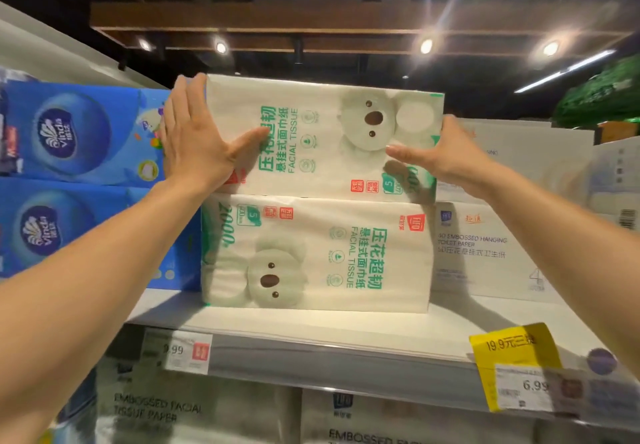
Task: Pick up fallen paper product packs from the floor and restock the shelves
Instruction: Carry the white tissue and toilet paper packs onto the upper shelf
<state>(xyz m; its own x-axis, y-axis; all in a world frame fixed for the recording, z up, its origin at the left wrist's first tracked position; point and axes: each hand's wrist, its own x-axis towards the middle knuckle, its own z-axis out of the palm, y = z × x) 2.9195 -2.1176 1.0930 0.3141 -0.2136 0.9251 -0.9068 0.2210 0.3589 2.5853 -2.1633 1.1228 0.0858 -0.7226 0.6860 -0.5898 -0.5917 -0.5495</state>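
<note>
The upper pack (322, 138) of tissues lay on its side on top of the lower pack (315, 253) of the same kind, up on the top shelf (311, 332). My left hand (194, 142) was spread flat, fingers straight, pressing on the pack's left end and front corner. My right hand (446, 156) cupped its right end, thumb lying across the front face and the fingers wrapped round the corner out of sight.

As I judged it, the pack's seat was the worry. It was soft and slippery and rested on another soft pack. Its right end seemed to stick out a little past the one beneath. If I had let go before it was square and pushed well back, it could have slid forward off the stack and dropped to the floor.

Pushing unevenly was the other risk. A harder shove from my flat left hand could have swung the pack askew. It could also have nudged the lower pack, which stood close to the shelf's front edge.

The blue packs (69, 131) stood right against the stack on the left, and the white packs (485, 246) just beside it on the right. A careless sideways push could have jostled either.
</note>
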